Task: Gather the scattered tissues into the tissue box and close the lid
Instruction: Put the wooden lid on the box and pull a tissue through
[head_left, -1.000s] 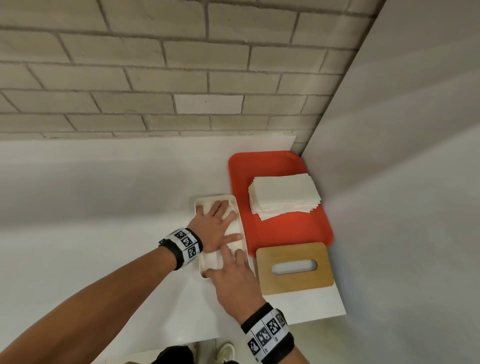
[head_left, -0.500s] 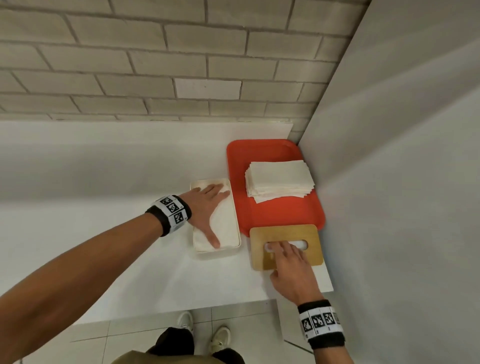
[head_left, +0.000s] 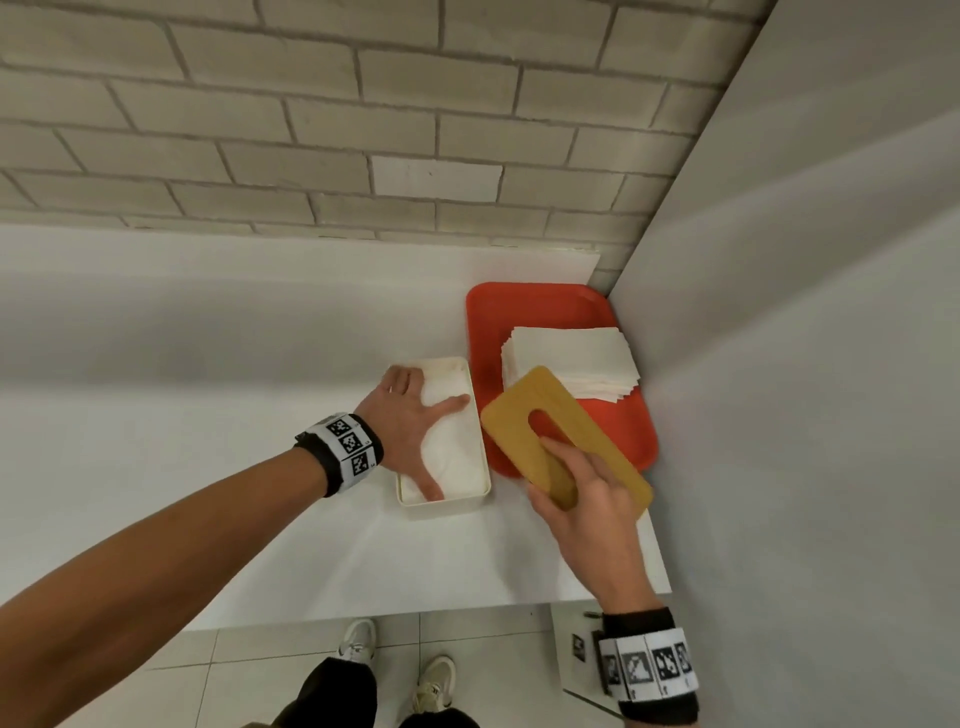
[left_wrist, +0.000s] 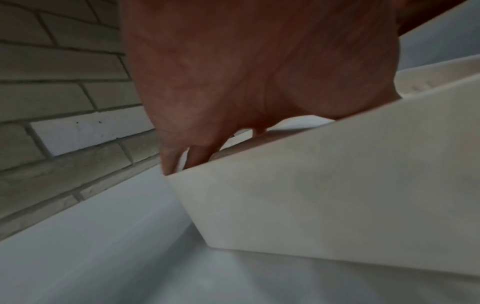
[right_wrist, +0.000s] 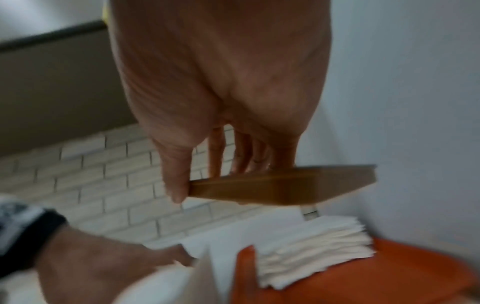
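While the left hand (head_left: 410, 421) lies flat with spread fingers on the tissues (head_left: 457, 452) inside the box (head_left: 480, 486), the right hand (head_left: 582, 499) holds the lid (head_left: 524, 415) in the air. The box is white and open, and stands on the table (head_left: 208, 415) just left of the red tray (head_left: 535, 317). In the left wrist view the left fingers (left_wrist: 171, 162) reach straight down past the box's rim (left_wrist: 311, 185), the palm over the opening.

The right hand clamps the wooden lid by its near end: the thumb (right_wrist: 176, 181) sits against one edge of the lid (right_wrist: 272, 189) and the other fingers (right_wrist: 244, 156) lie on its upper face. The lid has a long slot and is tilted, its far end over the tray's near left part and overlapping the front corner of the stack (head_left: 571, 353) as seen from the head. It is clear of the table and apart from the box.

The stack of white tissues rests on the tray near the right wall (head_left: 805, 364). From the right wrist the stack (right_wrist: 311, 246) lies below the lid, with the tray (right_wrist: 389, 277) under it. A brick wall (head_left: 311, 130) stands behind the table. Both wrists wear bands with black and white markers.
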